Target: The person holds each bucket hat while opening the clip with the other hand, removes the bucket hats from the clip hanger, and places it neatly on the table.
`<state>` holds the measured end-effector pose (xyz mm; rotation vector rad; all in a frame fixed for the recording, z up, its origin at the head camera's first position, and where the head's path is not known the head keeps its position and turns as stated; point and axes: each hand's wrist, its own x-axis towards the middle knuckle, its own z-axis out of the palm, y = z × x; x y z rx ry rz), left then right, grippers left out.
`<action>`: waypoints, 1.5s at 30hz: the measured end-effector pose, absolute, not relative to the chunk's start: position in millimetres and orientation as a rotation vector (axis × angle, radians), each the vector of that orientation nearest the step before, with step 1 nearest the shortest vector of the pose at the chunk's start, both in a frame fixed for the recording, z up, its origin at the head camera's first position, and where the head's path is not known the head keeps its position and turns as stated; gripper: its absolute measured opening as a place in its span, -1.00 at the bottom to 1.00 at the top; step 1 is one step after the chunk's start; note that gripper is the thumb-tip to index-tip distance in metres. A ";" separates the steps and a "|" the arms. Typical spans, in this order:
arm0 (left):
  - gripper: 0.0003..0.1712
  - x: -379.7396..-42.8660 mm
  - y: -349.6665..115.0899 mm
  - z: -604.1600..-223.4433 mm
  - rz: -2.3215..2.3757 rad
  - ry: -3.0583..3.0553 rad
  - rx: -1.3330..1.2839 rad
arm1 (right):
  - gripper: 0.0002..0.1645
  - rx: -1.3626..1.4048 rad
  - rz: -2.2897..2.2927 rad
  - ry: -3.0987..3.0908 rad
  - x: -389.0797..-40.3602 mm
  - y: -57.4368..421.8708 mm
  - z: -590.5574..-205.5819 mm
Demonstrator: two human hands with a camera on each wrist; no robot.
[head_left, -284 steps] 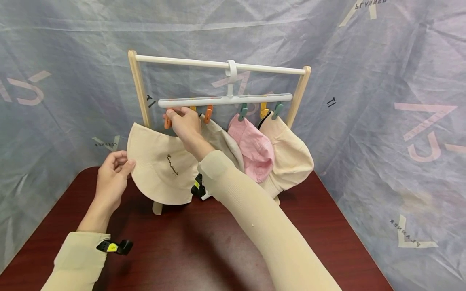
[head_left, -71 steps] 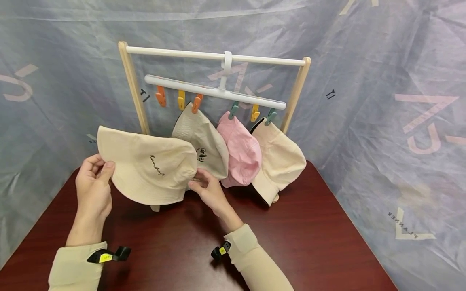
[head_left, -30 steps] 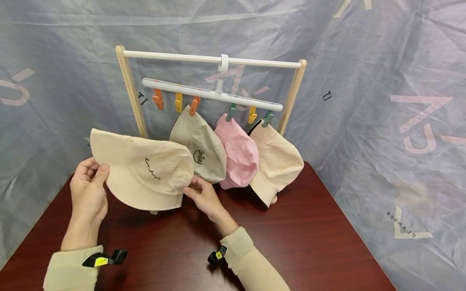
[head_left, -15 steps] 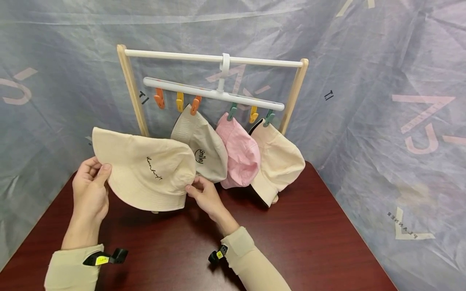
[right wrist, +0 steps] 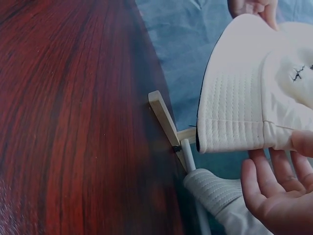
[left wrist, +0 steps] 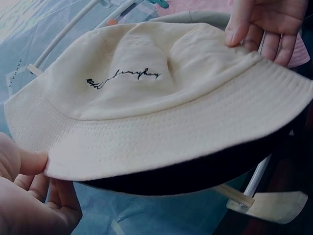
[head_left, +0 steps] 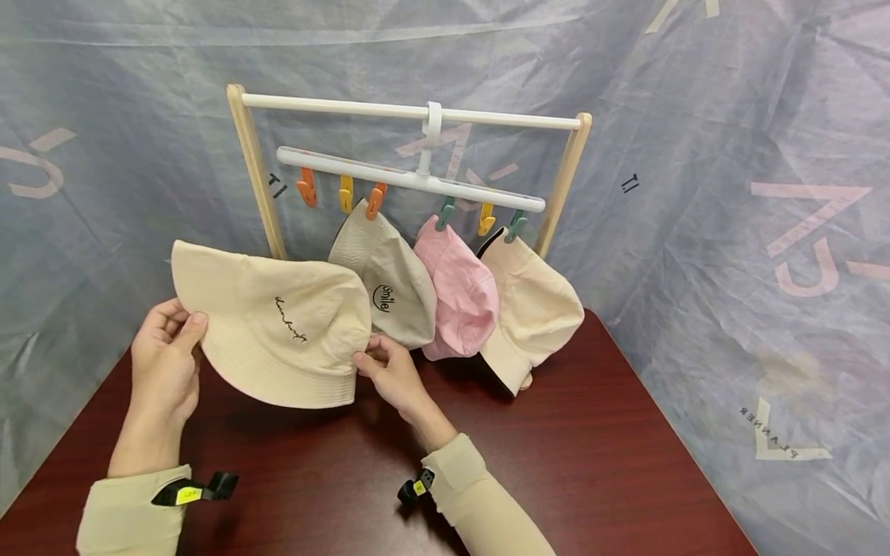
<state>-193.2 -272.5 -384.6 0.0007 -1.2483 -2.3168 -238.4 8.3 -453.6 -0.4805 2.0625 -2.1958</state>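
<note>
A cream bucket hat (head_left: pixel 278 324) with black script stitching is held up between both hands, in front of the rack's left side. My left hand (head_left: pixel 167 355) pinches its brim at the left, thumb on the outer face; in the left wrist view the dark underside of the brim (left wrist: pixel 195 176) shows. On the other side my right hand (head_left: pixel 396 378) pinches the hat near the crown's lower right, thumb in front, fingers behind. Behind it a grey bucket hat (head_left: pixel 403 286) with a smile print hangs from an orange clip (head_left: pixel 376 201).
A white clip hanger (head_left: pixel 417 181) hangs tilted, lower at the right, on a wood-and-white rack (head_left: pixel 334 104). A pink hat (head_left: pixel 459 293) and another cream hat (head_left: pixel 535 301) hang from green clips. The leftmost orange clip (head_left: pixel 307 188) holds nothing. Below is a dark red table (head_left: pixel 556 463).
Earlier, my right hand was at the leftmost orange clip, with the cream hat beneath it. That hand then came down to the hat's right side. Lately the hat has shifted slightly left.
</note>
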 end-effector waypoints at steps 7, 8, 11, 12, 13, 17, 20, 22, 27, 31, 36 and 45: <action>-0.78 -191.5 -279.3 -385.4 -2.291 -1.316 -0.049 | -0.81 -0.487 -2.199 2.079 -239.4 7.7 -454.7; -0.77 -191.3 -280.1 -385.4 -2.291 -1.320 -0.058 | -0.81 -0.489 -2.198 2.084 -239.3 7.6 -454.3; -0.77 -190.7 -282.3 -385.6 -2.283 -1.341 -0.072 | -0.81 -0.497 -2.199 2.086 -238.8 7.5 -453.2; -0.77 -190.5 -283.1 -385.7 -2.285 -1.342 -0.075 | -0.81 -0.500 -2.199 2.087 -238.8 7.4 -452.9; -0.77 -190.2 -283.7 -385.8 -2.286 -1.342 -0.078 | -0.81 -0.503 -2.198 2.089 -238.7 7.3 -452.4; -0.78 -189.8 -287.2 -387.0 -2.298 -1.344 -0.093 | -0.81 -0.522 -2.184 2.117 -238.2 7.1 -451.0; -0.78 -189.1 -290.8 -388.7 -2.301 -1.372 -0.110 | -0.81 -0.534 -2.166 2.145 -237.3 7.8 -449.7; -0.79 -188.4 -293.8 -390.2 -2.302 -1.406 -0.134 | -0.81 -0.536 -2.159 2.161 -236.8 8.4 -448.7; -0.79 -187.8 -301.7 -393.6 -2.308 -1.486 -0.226 | -0.81 -0.530 -2.148 2.191 -236.3 9.1 -446.7; -0.79 -187.8 -306.8 -395.0 -2.308 -1.542 -0.260 | -0.81 -0.526 -2.143 2.204 -236.6 9.4 -446.8; -0.77 -186.9 -311.4 -396.3 -2.324 -1.587 -0.264 | -0.81 -0.525 -2.140 2.209 -236.7 10.6 -447.3; -0.76 -184.1 -320.2 -398.8 -2.352 -1.658 -0.240 | -0.81 -0.555 -2.116 2.255 -237.2 11.5 -447.2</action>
